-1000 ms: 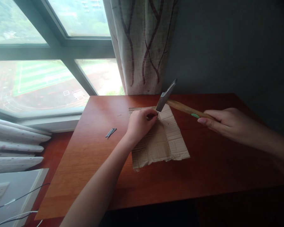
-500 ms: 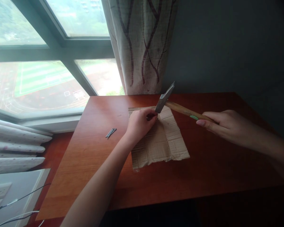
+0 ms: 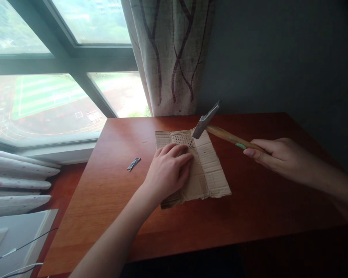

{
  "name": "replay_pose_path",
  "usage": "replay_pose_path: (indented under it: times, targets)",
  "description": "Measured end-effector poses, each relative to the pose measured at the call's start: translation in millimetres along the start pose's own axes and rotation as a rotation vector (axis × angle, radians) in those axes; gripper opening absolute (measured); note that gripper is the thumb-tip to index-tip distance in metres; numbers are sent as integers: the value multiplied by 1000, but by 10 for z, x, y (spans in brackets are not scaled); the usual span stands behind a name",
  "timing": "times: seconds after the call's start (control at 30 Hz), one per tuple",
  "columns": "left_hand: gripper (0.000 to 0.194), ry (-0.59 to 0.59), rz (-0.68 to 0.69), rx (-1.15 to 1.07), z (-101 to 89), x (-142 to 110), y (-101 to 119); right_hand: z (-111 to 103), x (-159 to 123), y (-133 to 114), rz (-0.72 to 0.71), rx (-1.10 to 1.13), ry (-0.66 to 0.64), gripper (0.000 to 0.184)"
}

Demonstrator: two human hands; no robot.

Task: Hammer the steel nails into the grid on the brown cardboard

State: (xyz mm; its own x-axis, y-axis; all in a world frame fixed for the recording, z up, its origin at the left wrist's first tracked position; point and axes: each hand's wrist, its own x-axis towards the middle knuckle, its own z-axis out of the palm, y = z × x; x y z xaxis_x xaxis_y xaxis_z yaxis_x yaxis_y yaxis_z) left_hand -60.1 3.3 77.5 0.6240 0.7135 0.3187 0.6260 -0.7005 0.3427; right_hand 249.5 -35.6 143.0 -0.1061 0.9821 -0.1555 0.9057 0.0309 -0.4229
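Observation:
My right hand (image 3: pixel 274 152) is wrapped round the wooden handle of a hammer (image 3: pixel 224 135). The hammer's metal head is tilted, its lower end just above a nail (image 3: pixel 191 143) that stands in the cardboard. My left hand (image 3: pixel 172 164) rests on the creased brown cardboard (image 3: pixel 216 170), fingers stretched out and partly spread, close to the nail. Rows of small dark holes (image 3: pixel 179 139) show in the cardboard beyond my left fingertips. My hand hides part of the cardboard's left side.
Several loose nails (image 3: pixel 133 164) lie in a small pile on the reddish wooden table (image 3: pixel 104 197), left of the cardboard. A patterned curtain (image 3: pixel 174 58) hangs behind the table beside a large window (image 3: pixel 43 92). Cables (image 3: pixel 20 247) run near a wall socket at the lower left.
My left hand has let go of the nail, moved back towards me and flattened onto the cardboard, uncovering the nail and the holes. The hammer head has shifted slightly right.

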Motion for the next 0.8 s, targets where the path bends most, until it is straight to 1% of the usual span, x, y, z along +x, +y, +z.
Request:
replay_pose_path:
  times: [0.13, 0.37, 0.47, 0.63, 0.8]
  targets:
    - [29, 11, 6, 35, 62, -51, -22, -11, 0, -42, 30, -20, -21, 61]
    - [31, 31, 0, 8, 113, -91, -57, -49, -27, -87, 52, -31, -33, 63]
    - [31, 39, 3, 0, 116, -94, -55, -46, -24, -104, 37, -47, -33, 62]
    - [32, 42, 2, 12, 112, -91, -52, -36, 10, -128, -28, -49, -54, 62]
    - [32, 36, 8, 9, 103, -91, -50, -40, 16, -148, -25, -65, -32, 62]
